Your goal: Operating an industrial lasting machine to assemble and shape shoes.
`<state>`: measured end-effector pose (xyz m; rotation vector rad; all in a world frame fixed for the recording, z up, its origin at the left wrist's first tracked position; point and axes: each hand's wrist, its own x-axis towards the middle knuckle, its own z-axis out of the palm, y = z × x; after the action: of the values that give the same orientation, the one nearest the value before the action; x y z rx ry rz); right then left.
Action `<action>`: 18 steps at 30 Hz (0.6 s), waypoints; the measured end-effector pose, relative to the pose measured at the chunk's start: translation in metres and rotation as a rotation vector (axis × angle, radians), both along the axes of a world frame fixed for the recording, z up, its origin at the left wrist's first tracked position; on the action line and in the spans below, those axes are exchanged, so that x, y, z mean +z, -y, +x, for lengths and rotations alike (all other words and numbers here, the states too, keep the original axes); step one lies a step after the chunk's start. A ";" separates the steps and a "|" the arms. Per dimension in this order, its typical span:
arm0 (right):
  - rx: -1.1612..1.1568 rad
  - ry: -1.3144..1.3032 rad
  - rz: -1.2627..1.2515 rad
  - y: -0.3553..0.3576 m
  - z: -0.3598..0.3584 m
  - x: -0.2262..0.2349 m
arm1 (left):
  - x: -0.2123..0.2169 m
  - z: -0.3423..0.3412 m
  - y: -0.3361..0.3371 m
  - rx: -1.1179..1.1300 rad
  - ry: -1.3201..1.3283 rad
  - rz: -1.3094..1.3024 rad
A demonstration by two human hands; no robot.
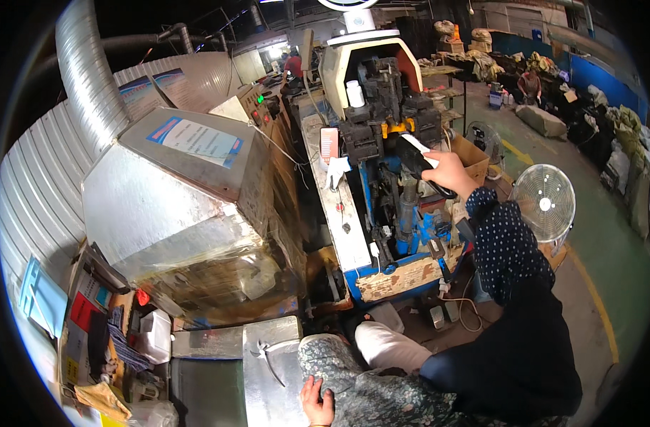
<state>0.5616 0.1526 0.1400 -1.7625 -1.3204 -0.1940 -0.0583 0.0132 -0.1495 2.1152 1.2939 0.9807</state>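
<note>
My right hand point(449, 173), at the end of a dark dotted sleeve, is closed on a black shoe upper point(412, 155) with a white underside. It holds the upper at the front of a dark machine point(390, 107) with yellow fittings and a blue frame. The fingers' far side is hidden behind the upper. At the lower edge, my left hand point(316, 404) rests by the dark floral apron point(382, 395) over my lap, fingers slightly spread and nothing in them. A slim metal tool with a curved head point(271, 361) lies nearby on the metal tabletop point(282, 334).
A large metal hood point(168, 213) with a duct stands left. On the machine are a white bottle point(355, 94) and a narrow side shelf point(343, 220). A round fan point(543, 203) stands right. Left below, a cluttered shelf holds a white container point(155, 336). Loose cables hang below the machine.
</note>
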 end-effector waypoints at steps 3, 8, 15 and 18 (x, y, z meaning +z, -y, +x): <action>-0.011 0.026 -0.112 0.000 0.002 -0.003 | 0.005 -0.004 -0.004 0.013 -0.004 -0.021; -0.078 0.074 -0.145 -0.011 -0.022 -0.007 | 0.019 0.002 -0.008 0.027 -0.013 0.003; -0.250 0.313 -0.347 -0.001 -0.059 -0.034 | 0.011 0.004 -0.007 0.055 0.025 0.030; -0.254 0.300 -0.312 0.002 -0.054 -0.033 | 0.012 0.009 -0.009 0.051 0.027 0.012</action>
<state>0.5076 0.1506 0.1071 -2.2348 -1.3888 -0.4271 -0.0497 0.0219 -0.1379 2.0800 1.3381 1.0374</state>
